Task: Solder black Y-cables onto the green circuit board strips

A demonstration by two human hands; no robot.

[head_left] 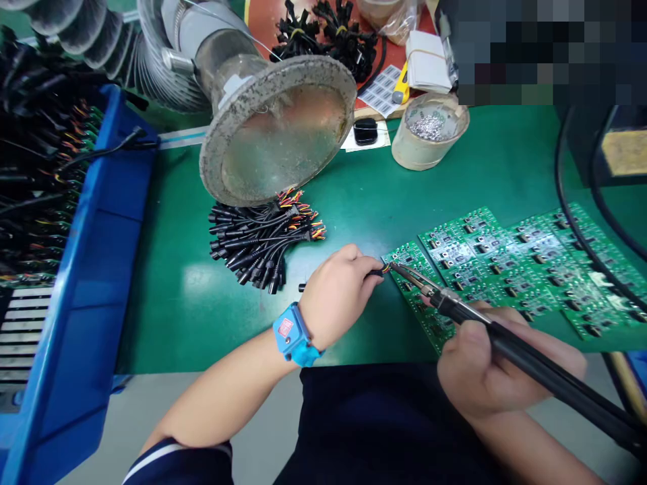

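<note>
In the foreground is the person's dark navy top, with a white-striped navy sleeve on the left arm. The right hand is closed around a slim black-handled soldering iron, its metal tip pointing left. The left hand, with a bright blue wristband at its wrist, pinches a thin black cable between thumb and fingers. The cable's short coloured wires lie at the near-left corner of a green circuit-board strip, right by the iron's tip; whether the tip touches them I cannot tell.

Right of that strip, more green circuit-board panels lie flat on the green work surface. At the left edge stands a blue plastic bin filled with black cables.

Beyond the left hand, a heap of short black cables with red, orange and yellow wire ends lies partly under a round, grimy metal extraction hood. Farther right stands a cream-coloured round tub containing silvery bits. Behind it are a yellow cutter, a banded stack of white cards and tied black cable bundles.
</note>
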